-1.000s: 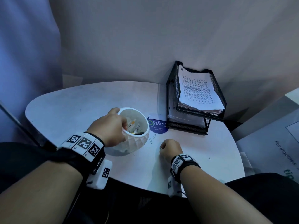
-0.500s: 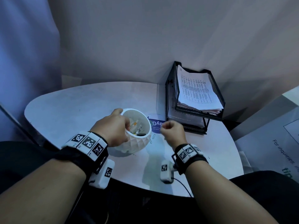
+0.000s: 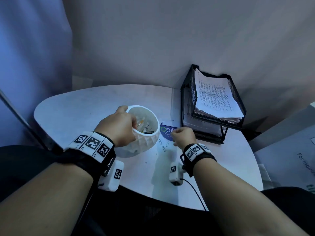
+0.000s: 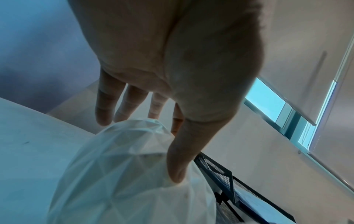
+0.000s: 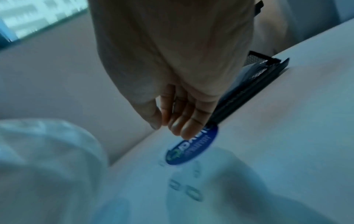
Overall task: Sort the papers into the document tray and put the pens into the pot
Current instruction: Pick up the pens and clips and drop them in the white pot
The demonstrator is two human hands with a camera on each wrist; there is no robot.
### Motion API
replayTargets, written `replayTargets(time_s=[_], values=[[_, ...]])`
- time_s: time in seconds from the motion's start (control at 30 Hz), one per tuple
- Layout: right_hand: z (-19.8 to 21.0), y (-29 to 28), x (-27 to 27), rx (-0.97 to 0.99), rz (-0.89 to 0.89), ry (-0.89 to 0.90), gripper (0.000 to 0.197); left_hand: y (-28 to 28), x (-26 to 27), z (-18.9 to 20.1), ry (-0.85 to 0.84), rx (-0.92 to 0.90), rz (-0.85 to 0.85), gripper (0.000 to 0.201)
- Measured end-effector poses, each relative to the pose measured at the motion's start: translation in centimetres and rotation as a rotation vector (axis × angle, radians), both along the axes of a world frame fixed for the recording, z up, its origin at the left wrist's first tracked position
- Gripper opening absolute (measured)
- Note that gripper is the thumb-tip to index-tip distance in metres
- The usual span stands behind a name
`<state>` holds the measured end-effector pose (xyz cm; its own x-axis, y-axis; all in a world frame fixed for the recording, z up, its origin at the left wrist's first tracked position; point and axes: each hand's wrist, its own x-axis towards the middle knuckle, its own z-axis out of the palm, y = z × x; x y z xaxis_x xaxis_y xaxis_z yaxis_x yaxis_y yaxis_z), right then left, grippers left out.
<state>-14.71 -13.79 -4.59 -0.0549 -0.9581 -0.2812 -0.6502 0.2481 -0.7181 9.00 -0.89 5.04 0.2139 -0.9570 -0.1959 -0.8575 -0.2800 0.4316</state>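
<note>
- My left hand [image 3: 117, 128] is gripping the white pot [image 3: 146, 142] by its rim; pens [image 3: 142, 124] are lying inside.
- My right hand [image 3: 183, 136] is hovering clenched above the paper clips [image 3: 163, 144] on the tabletop [image 3: 76, 113].
- Papers [image 3: 214, 97] are sitting in the document tray [image 3: 238, 101].

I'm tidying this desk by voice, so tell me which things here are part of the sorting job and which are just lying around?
Part of the job:
white pot, held by left hand
pens inside it
document tray
papers

Lying about:
paper clips
blue round sticker
</note>
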Motion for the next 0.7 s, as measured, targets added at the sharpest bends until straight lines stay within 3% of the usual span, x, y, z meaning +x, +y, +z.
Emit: replayTargets(time_s=[0.1,0.27,0.37,0.6,0.7], values=[[-2.6,0.3,-0.7,0.036,0.063,0.228,0.012,-0.1,0.6,0.2,0.019,-0.009,0.028,0.02],[-4.5,0.4,0.9,0.049,0.093,0.344,0.025,-0.2,0.8,0.3,0.027,-0.007,0.052,0.02],[-5.2,0.3,1.5,0.046,0.087,0.338,0.013,-0.3,0.8,0.2,0.03,-0.001,0.048,0.021],[-5.3,0.2,1.1,0.054,0.088,0.306,0.014,-0.7,0.7,-0.1,0.032,0.004,0.036,0.022],[-5.2,0.5,0.4,0.046,0.029,0.197,0.016,-0.7,0.5,0.0,0.034,0.003,0.026,0.022]])
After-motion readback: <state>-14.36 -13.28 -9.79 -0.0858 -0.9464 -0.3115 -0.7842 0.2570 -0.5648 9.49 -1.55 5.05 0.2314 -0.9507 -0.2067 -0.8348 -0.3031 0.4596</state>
